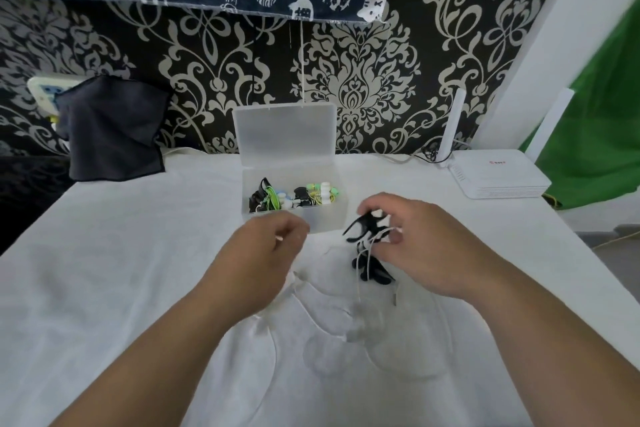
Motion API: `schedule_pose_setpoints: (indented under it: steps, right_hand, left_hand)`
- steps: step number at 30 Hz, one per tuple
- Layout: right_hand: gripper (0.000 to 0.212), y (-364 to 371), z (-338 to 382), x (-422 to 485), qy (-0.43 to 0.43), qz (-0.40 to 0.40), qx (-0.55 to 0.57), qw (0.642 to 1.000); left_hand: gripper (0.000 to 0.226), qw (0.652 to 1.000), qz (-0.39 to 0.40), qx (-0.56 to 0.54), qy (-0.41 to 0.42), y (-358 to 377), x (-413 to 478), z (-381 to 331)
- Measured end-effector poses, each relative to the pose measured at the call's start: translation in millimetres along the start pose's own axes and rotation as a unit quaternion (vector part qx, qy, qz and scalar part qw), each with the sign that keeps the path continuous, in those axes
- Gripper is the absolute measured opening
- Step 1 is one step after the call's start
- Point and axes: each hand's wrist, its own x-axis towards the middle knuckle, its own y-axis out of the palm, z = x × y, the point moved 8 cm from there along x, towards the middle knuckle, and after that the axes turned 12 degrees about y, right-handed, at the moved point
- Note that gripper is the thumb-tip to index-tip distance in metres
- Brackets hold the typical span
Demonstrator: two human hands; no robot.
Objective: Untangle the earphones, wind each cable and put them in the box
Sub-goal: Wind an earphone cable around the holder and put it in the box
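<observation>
A clear plastic box (pixel 294 218) stands open on the white cloth, its lid leaning back against the wall. Inside lie several wound earphones in black, green and white (pixel 294 199). Just in front of the box, my right hand (pixel 412 246) pinches a tangle of black and white earphone cable (pixel 369 236), lifted off the cloth, with black loops hanging below it. My left hand (pixel 266 253) has its fingers curled and pinches a white cable end. Thin white cable (pixel 332 326) trails in loose loops across the cloth between my forearms.
A white router (pixel 498 177) with two antennas sits at the back right, beside a green sheet. A dark folded cloth (pixel 110 128) leans on the patterned wall at the back left. The table's left edge drops to a dark floor.
</observation>
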Motion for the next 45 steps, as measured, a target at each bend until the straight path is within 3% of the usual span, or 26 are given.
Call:
schedule_pose_setpoints:
  steps: [2,10,15,20,24,29,33,37,42,45]
  right_hand:
    - [0.036,7,25,-13,-0.035,0.027,-0.025,0.999]
    - [0.04,23,52,-27,-0.083,0.044,-0.064,0.994]
    - [0.06,15,55,-28,-0.082,0.028,-0.021,0.996]
    - [0.014,-1,57,-27,-0.079,-0.001,0.09,0.993]
    - [0.017,0,55,-26,-0.061,0.017,0.086,0.994]
    - [0.012,2,48,-23,-0.038,0.012,0.12,0.992]
    - [0.013,-3,48,-23,-0.02,0.027,0.191,0.981]
    - [0.013,1,53,-29,-0.011,0.115,0.241,0.964]
    - [0.017,-32,23,-16,0.044,-0.07,0.328,0.941]
    - [0.017,-24,29,-17,0.034,-0.005,0.28,0.959]
  left_hand:
    - [0.014,0.997,-0.038,-0.065,0.012,-7,0,-10]
    - [0.021,0.982,0.042,-0.181,-0.038,10,-7,-16]
    - [0.029,0.971,0.03,-0.224,-0.076,11,-8,-7]
    - [0.025,0.96,-0.041,-0.255,-0.106,4,-9,4]
    - [0.025,0.931,-0.08,-0.34,-0.106,0,-8,8]
    - [0.033,0.892,-0.059,-0.442,-0.067,2,-5,-7]
    - [0.042,0.894,-0.053,-0.441,-0.067,4,-4,-12]
    - [0.045,0.883,-0.135,-0.432,-0.122,-3,-4,6]
    - [0.048,0.893,-0.178,-0.375,-0.173,-16,-9,25]
    - [0.049,0.901,-0.161,-0.376,-0.149,-16,-8,17]
